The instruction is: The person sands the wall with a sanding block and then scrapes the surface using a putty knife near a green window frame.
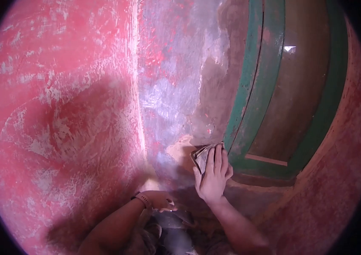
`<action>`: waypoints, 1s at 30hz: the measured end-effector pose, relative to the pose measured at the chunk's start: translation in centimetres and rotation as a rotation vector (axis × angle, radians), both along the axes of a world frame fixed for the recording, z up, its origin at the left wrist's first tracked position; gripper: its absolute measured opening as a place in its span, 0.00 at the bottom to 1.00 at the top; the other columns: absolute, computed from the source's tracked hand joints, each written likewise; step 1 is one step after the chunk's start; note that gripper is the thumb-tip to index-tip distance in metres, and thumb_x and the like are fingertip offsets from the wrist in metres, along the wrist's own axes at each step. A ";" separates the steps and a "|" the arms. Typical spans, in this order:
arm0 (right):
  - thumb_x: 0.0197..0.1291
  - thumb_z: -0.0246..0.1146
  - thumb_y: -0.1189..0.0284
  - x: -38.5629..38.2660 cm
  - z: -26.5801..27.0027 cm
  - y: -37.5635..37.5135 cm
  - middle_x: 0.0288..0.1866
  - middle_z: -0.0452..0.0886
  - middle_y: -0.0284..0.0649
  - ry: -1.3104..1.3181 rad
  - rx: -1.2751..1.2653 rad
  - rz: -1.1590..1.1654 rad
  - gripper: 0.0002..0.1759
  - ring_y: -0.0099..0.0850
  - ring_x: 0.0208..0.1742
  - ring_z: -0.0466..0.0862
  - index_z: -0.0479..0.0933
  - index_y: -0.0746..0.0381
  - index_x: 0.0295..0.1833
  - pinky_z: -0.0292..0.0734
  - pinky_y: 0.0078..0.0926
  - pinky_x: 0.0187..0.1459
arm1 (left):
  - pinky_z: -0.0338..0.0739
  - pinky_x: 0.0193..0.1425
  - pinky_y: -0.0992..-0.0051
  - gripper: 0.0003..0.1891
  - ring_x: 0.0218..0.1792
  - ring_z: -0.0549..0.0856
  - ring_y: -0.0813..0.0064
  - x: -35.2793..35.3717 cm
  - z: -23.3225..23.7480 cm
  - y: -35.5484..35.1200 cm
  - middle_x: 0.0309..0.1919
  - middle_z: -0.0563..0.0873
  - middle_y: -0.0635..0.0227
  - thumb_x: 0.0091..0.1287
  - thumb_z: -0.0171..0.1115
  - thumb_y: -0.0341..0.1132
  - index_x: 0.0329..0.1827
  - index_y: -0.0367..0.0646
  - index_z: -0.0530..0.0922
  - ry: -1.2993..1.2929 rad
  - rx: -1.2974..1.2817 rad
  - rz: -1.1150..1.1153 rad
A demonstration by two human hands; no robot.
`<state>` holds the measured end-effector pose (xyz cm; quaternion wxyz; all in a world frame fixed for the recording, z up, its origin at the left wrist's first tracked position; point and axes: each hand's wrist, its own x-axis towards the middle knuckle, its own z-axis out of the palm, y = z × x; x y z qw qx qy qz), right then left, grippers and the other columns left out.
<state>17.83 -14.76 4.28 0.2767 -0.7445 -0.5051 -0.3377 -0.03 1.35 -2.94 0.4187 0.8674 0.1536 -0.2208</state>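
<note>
My right hand [214, 176] presses a folded piece of sandpaper [201, 158] flat against the grey, patchy wall [176, 85]. Its fingers lie together over the layered sheet, right at the lower left edge of the green frame [237, 114]. Lower down and close to my body, my left hand [160, 200] has its fingers curled in, with a small bright spot near the fingertips. I cannot tell what, if anything, it holds. A band [144, 199] circles the left wrist.
To the left, a red wall [61, 55] with scraped pale marks meets the grey wall at a whitish corner [136, 85]. The green frame surrounds a brownish panel [301, 72] with a bright reflection. More red wall [329, 187] lies at the right. My arm shadows the left wall.
</note>
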 end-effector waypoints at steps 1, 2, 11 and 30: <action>0.72 0.67 0.54 0.5 -0.9 0.0 0.92 0.57 0.62 0.017 -0.008 0.039 0.49 0.63 0.87 0.63 0.59 0.71 0.88 0.58 0.67 0.75 | 0.82 0.39 0.64 0.32 0.30 0.89 0.69 0.0 -0.4 -0.1 0.28 0.89 0.62 0.77 0.68 0.62 0.58 0.38 0.90 -0.022 -0.013 0.001; 0.73 0.66 0.52 0.8 -1.7 0.1 0.92 0.56 0.62 0.030 -0.009 0.077 0.49 0.63 0.88 0.61 0.59 0.71 0.88 0.57 0.67 0.76 | 0.82 0.38 0.64 0.32 0.30 0.88 0.70 -0.1 -1.0 0.1 0.28 0.89 0.62 0.76 0.69 0.62 0.60 0.38 0.90 -0.047 -0.019 0.000; 0.76 0.63 0.49 0.1 -1.5 0.6 0.94 0.55 0.61 0.110 0.041 0.056 0.51 0.55 0.90 0.62 0.55 0.70 0.90 0.57 0.65 0.75 | 0.81 0.36 0.66 0.34 0.29 0.88 0.71 -0.1 -1.4 0.6 0.29 0.90 0.63 0.76 0.69 0.64 0.63 0.38 0.88 -0.041 -0.033 0.050; 0.72 0.69 0.49 1.0 -2.7 -1.6 0.93 0.60 0.56 0.027 -0.048 0.091 0.50 0.49 0.86 0.68 0.61 0.67 0.89 0.60 0.65 0.73 | 0.84 0.42 0.63 0.37 0.33 0.89 0.68 -0.5 0.8 -0.7 0.38 0.93 0.59 0.76 0.69 0.63 0.69 0.34 0.85 -0.027 0.012 0.052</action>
